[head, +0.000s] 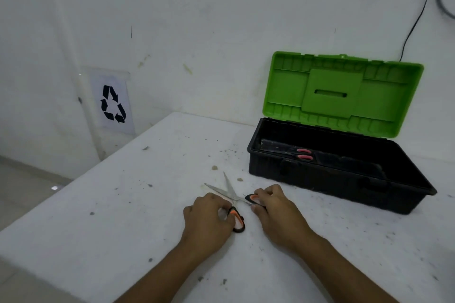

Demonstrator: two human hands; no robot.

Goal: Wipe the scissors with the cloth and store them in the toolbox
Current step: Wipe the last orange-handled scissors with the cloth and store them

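Observation:
A pair of scissors (230,192) with orange-and-black handles lies on the white table (123,204), its metal blades spread apart and pointing away from me. My left hand (209,216) grips the near handle loop. My right hand (273,206) grips the far handle loop. The toolbox (320,179) stands to the right with its black base open and its green lid (342,93) upright against the wall. A second pair of scissors (304,154) with orange handles lies inside the base. No cloth is in view.
The table top is speckled with dirt and small debris. Its left edge drops to the floor. A recycling sign (113,103) hangs on the wall at the left. A black cable (416,19) runs down the wall behind the toolbox.

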